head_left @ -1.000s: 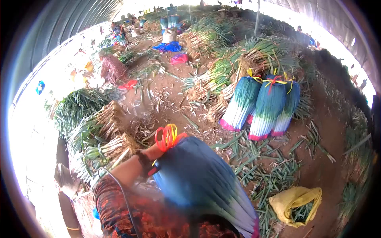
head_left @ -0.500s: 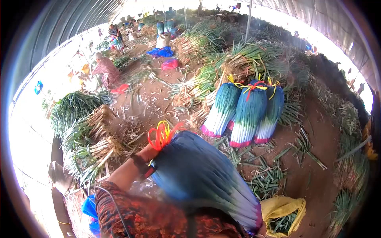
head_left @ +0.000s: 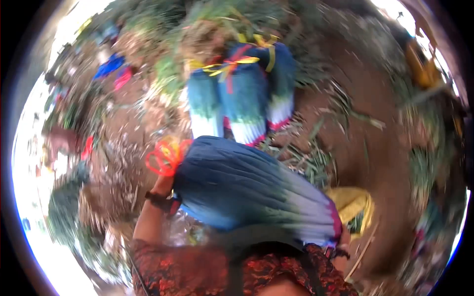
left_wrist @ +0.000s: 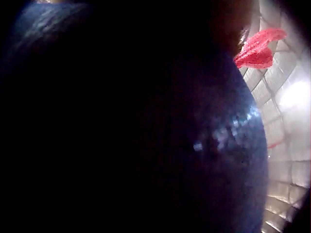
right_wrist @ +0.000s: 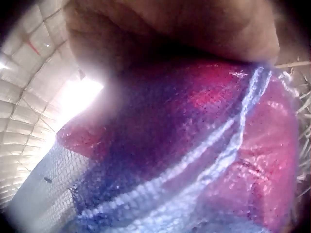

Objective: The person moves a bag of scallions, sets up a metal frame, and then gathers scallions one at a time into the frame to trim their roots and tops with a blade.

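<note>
A long netted bundle [head_left: 237, 182], blue-green shading to white with a pink end, lies slantwise in front of the body. My left hand [head_left: 165, 185] grips its narrow end beside loops of red and yellow ribbon [head_left: 165, 155]; the fingers are mostly hidden. At the pink end, my right hand [head_left: 344, 239] holds the bundle from the right side. Dark netting [left_wrist: 228, 131] fills most of the left wrist view, with a red ribbon tip [left_wrist: 260, 48] sticking out. The right wrist view shows my right hand [right_wrist: 175, 34] over the gathered pink netting [right_wrist: 262, 145].
Three similar tied bundles [head_left: 242, 98] lie on the brown soil beyond. A yellow sack [head_left: 345, 202] with green leaves is at the right, near cut leaves [head_left: 313, 165]. Heaps of green onions [head_left: 74, 197] lie at the left and far back. A blue sheet [head_left: 109, 65] lies far left.
The view has tilted down and turned right. The held bundle has swung to a flatter slant, and my right hand now shows at its pink end. My left hand keeps its hold.
</note>
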Action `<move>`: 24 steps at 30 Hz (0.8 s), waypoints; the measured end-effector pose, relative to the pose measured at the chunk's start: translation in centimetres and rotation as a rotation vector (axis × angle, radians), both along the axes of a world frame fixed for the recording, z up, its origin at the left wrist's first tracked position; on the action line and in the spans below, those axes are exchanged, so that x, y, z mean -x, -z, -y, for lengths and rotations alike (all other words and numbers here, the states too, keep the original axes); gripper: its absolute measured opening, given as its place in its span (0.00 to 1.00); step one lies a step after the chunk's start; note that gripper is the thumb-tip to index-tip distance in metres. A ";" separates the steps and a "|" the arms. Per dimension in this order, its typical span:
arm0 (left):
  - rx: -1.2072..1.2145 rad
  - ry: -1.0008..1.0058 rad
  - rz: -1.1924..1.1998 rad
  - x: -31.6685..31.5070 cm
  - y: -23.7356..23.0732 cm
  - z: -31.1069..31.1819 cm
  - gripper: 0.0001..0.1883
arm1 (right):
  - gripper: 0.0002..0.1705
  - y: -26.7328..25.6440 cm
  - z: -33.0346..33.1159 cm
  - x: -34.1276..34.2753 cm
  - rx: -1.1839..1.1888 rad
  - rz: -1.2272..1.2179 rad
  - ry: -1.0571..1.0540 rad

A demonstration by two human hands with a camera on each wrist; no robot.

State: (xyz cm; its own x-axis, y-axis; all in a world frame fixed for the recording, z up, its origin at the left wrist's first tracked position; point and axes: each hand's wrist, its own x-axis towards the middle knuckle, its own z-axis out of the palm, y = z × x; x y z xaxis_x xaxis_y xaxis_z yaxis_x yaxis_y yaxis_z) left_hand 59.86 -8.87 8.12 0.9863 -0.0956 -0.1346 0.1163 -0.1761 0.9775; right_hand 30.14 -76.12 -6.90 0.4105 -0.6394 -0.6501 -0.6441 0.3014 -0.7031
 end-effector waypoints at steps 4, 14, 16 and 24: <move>-0.031 0.092 -0.034 -8.4 -0.3 5.2 0.24 | 0.20 -1.1 -0.6 -2.5 -0.037 -0.005 0.140; -0.179 0.197 -0.028 -23.1 -3.4 21.7 0.23 | 0.25 5.3 10.3 -13.6 -0.089 -0.039 0.186; -0.183 0.190 -0.050 -25.0 -3.6 24.9 0.22 | 0.23 5.7 13.4 -15.1 -0.135 0.029 0.327; -0.191 0.207 -0.137 -31.9 -1.1 35.4 0.21 | 0.17 7.2 24.4 -19.8 -0.267 0.016 0.378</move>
